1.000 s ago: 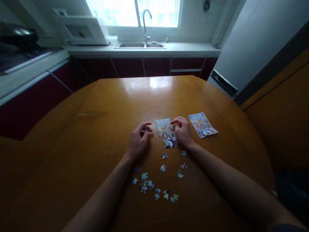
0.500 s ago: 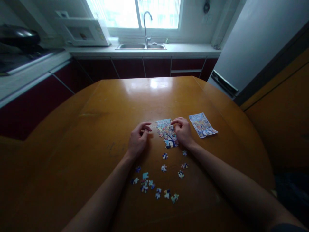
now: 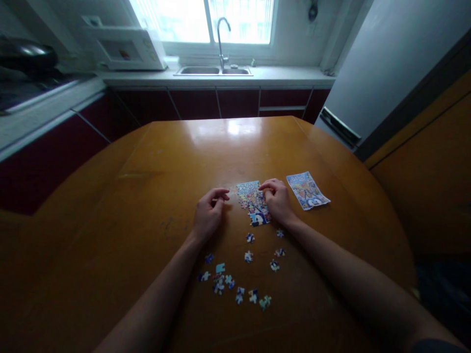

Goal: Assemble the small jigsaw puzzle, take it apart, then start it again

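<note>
A partly joined jigsaw puzzle [image 3: 253,198] lies flat on the wooden table, its left and lower edges uneven. My left hand [image 3: 209,213] rests just left of it, apart from it, fingers loosely bent and spread with nothing visible in them. At the puzzle's right edge is my right hand [image 3: 278,200], its fingers curled in and the index fingertip over the upper right part; whatever the fingers hold, if anything, is hidden. Nearer me lie loose jigsaw pieces: a blue-white piece [image 3: 250,238], a pale piece [image 3: 248,256], a plain light-blue piece [image 3: 220,268] and several others.
A printed picture sheet [image 3: 307,190] lies right of my right hand. Beyond the table [image 3: 176,157] stand a sink [image 3: 200,71] with a tall faucet [image 3: 221,44], a white microwave [image 3: 125,49] and, at left, a dark pan [image 3: 27,56]. A fridge [image 3: 390,63] stands at right.
The view shifts slightly. Both hands, the puzzle and the loose pieces keep practically the same places.
</note>
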The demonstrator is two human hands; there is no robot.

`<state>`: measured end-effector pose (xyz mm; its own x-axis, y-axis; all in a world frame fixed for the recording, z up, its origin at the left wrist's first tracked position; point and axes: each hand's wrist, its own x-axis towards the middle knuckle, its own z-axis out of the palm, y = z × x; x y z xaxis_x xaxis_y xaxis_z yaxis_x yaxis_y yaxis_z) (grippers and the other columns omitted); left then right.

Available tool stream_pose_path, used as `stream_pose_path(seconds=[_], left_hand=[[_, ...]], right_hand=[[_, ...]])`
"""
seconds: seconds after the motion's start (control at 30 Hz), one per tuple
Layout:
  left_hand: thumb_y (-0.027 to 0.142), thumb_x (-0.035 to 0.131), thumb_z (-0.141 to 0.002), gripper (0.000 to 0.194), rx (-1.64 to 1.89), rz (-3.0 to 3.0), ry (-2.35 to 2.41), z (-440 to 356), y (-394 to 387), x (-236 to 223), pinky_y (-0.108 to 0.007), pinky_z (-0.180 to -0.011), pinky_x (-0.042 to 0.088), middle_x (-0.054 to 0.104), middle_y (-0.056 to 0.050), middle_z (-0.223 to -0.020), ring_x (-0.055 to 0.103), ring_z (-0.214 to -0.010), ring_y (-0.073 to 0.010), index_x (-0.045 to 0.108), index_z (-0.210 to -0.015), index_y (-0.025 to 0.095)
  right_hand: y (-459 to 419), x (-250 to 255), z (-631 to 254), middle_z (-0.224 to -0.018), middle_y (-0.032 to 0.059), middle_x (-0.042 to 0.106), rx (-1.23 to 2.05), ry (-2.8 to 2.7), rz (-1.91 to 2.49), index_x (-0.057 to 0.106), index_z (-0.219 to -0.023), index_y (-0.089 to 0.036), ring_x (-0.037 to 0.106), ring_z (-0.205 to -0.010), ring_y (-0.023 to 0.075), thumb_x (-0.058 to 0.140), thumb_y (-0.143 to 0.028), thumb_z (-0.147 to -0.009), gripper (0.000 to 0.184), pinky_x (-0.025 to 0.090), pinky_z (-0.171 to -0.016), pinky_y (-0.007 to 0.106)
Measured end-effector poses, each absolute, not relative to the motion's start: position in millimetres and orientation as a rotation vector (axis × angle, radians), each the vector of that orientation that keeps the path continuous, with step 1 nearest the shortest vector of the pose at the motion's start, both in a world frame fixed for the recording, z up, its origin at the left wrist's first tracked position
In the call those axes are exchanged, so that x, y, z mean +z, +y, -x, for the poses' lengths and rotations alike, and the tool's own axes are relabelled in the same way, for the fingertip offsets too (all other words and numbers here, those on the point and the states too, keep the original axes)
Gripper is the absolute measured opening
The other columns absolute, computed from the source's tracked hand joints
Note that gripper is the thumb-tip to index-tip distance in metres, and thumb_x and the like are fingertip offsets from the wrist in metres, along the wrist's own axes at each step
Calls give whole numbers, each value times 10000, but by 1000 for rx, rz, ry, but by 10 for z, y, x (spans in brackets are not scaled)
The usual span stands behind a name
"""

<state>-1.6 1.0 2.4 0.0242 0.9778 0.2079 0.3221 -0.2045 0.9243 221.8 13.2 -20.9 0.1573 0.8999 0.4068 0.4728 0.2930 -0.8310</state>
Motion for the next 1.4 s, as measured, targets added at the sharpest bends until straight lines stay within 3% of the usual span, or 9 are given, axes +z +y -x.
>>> stream_pose_path(seconds=[0.17,0.33,0.5,0.73,1.4], left_hand=[[226,535,-847,221,1192,-1615,1345,18,14,29,-294,-735,536,693,-46,-866,656,-812,-176,704,-978,166],[219,542,-828,214,1209,-1604,1338,17,14,37,-283,-732,542,694,-44,-847,661,-817,-180,710,-948,163],[229,536,-822,221,1222,-1588,1315,11,18,23,-276,-707,544,690,-45,-842,655,-803,-176,713,-936,158],[224,512,-818,246,1216,-1617,1316,11,31,-2,-294,-727,532,701,-43,-839,656,-818,-183,720,-934,161],[196,503,-823,249,1202,-1654,1306,17,59,-50,-291,-742,514,712,-34,-848,660,-821,-173,725,-934,174]], right_hand=[[138,-185,-2213,-899,52,668,490,-1487,1354,712,-768,-231,592,-947,229,494,-89,-807,263,471,-862,383],[-52,196,-2250,-1011,59,674,494,-1646,1338,735,-934,-237,586,-1028,234,587,-114,-823,221,455,-937,404],[-654,488,-2458,-927,42,683,711,-1961,1351,720,-926,-247,620,-882,211,650,-169,-865,121,490,-803,364],[-1348,368,-2673,-976,56,661,823,-2132,1676,710,-943,-216,613,-902,210,613,-151,-900,124,481,-815,350],[-1371,365,-2574,-976,60,609,826,-2146,1694,606,-852,-200,569,-925,216,572,-73,-891,136,463,-820,347]])
